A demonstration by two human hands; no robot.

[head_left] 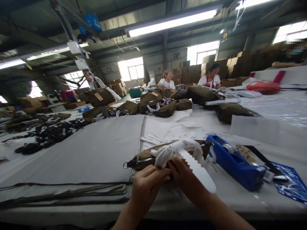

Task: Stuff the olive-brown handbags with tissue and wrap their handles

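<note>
An olive bag (144,155) with a metal zipper and a ring at its left end lies on the table in front of me. A strip of white wrapping (165,152) arches over the top of it. My left hand (150,179) is closed, its fingertips pinching at the lower end of the wrapping. Right beside it my right hand (180,171) is also closed on the wrapping, the fingertips partly hidden. A white strip with a scalloped edge (200,174) slants down over my right hand and wrist.
A blue tape dispenser (236,163) stands right of the bag, near a blue patterned packet (291,182). Grey sheets (96,150) cover the table's left. More olive bags (150,99) are heaped behind. Two people sit across the table; another is at far right.
</note>
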